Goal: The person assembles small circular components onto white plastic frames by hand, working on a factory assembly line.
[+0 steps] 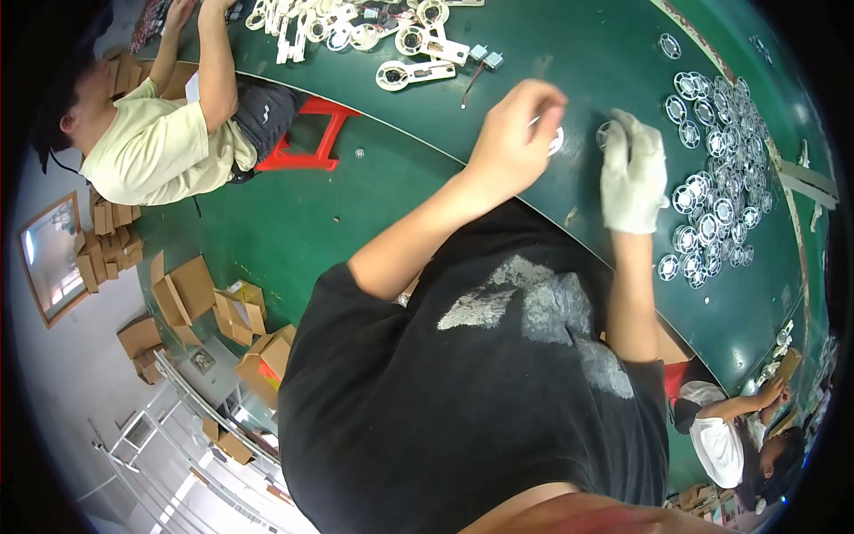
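Note:
My bare left hand (519,133) is raised over the green table with its fingers curled together, slightly blurred. A white curved edge of a round part (557,141) shows beside these fingers; whether they grip it is hidden. To the right, my right hand (633,173) wears a white glove and points away from me, low over the tabletop. Its fingers are bent around a small spoked disc (603,134), which is partly covered by them. Many clear, wheel-like spoked discs (722,212) lie in a loose heap right of the glove.
Cream plastic housings with ring ends (391,76) are heaped at the far left, beside small motors with wires (486,57). A co-worker (151,133) sits at left by a red stool (311,133). Another person (725,427) works at lower right. Cardboard boxes (182,289) stand on the floor.

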Demonstrator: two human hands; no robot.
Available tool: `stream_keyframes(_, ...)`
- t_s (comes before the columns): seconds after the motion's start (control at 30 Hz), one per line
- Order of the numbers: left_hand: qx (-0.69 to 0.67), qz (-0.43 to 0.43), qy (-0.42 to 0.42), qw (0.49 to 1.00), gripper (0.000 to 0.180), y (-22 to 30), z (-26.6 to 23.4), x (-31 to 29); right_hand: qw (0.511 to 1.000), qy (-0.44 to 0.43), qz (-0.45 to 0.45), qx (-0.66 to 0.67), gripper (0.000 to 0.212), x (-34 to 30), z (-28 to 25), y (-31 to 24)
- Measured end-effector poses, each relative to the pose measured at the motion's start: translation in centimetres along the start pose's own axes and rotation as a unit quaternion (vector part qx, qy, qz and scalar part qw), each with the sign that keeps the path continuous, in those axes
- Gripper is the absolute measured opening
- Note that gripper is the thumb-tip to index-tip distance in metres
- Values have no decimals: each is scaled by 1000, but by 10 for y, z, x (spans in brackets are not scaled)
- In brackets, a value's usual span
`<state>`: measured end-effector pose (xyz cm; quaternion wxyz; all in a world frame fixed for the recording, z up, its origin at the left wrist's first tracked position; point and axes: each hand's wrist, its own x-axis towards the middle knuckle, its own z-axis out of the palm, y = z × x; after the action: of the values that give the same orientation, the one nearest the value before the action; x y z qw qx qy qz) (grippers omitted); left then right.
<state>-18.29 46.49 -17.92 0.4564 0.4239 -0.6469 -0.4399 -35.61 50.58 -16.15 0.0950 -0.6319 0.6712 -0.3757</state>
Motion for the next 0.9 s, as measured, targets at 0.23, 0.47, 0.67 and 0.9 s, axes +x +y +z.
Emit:
stream_keyframes(0.23,307,180,32,934,18,2,29,43,984,32,10,-173,27,4,2,46)
stream_keyframes(0.47,472,70,98,873,57,-5,-123,10,959,111,-37,-257,34,1,-12,47)
stream_keyframes(0.67,388,53,91,915,42,-19,-153,6,964,123,-50,-232,34,4,-20,34)
stream_keyframes(0.9,303,124,4,945,40,35,-117,22,983,59,-122,-126,43,14,-42,-14)
